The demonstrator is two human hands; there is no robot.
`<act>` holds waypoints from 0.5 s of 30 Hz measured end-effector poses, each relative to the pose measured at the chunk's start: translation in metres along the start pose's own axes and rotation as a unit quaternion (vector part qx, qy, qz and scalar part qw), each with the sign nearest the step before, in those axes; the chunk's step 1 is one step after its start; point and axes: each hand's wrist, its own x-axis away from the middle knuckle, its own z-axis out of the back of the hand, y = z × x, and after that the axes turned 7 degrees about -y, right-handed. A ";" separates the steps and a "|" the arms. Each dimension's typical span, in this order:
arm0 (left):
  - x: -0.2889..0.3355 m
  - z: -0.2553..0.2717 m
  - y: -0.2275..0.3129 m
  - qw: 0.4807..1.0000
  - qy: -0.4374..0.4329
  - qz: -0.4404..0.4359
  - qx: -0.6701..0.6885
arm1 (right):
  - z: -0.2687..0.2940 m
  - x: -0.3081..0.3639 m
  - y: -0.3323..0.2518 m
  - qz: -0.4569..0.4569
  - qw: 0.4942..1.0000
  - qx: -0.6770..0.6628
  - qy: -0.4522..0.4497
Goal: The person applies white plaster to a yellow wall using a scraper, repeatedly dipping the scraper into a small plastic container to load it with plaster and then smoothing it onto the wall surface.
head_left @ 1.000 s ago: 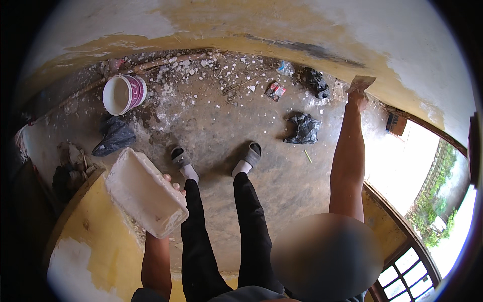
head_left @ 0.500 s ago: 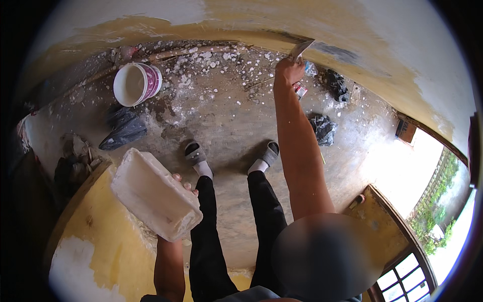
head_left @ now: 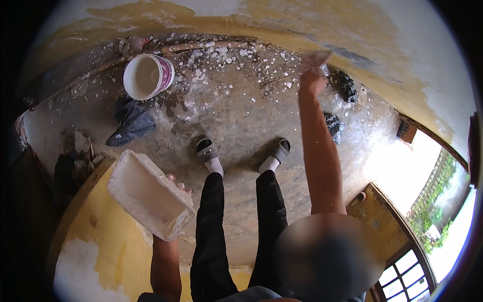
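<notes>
A white, plaster-crusted rectangular mud pan point(head_left: 143, 189) rests on my left hand point(head_left: 179, 184), whose fingers curl over its right side; the palm is hidden beneath it. A thin whitish film coats its inside. My right arm reaches far forward to the wall. In my right hand point(head_left: 314, 82) is a putty knife point(head_left: 317, 58), smeared by motion, with its blade close to the lower part of the yellow wall point(head_left: 282, 25). A dark grey patch point(head_left: 354, 56) marks the wall just right of the blade.
A white bucket point(head_left: 142, 78) with a purple band stands on the floor at far left, beside a black plastic bag point(head_left: 132, 123). White flakes litter the floor by the wall. Dark crumpled bags point(head_left: 334, 127) lie at right. My sandalled feet stand mid-floor. An open doorway point(head_left: 402, 166) is at right.
My right hand with the putty knife has moved right along the wall, and the blade has become blurred. The mud pan stays in my left hand. The whole view has shifted slightly.
</notes>
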 end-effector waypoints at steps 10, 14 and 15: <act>0.011 0.012 0.016 0.999 0.028 -0.014 0.029 | 0.034 0.025 -0.131 -0.090 0.978 -0.189 -0.002; 0.014 0.015 0.027 0.999 0.028 -0.026 0.016 | 0.027 0.079 -0.229 -0.007 0.966 -0.258 -0.001; 0.015 0.017 0.028 0.999 0.028 -0.025 0.017 | 0.017 0.087 -0.242 0.014 0.969 -0.248 0.002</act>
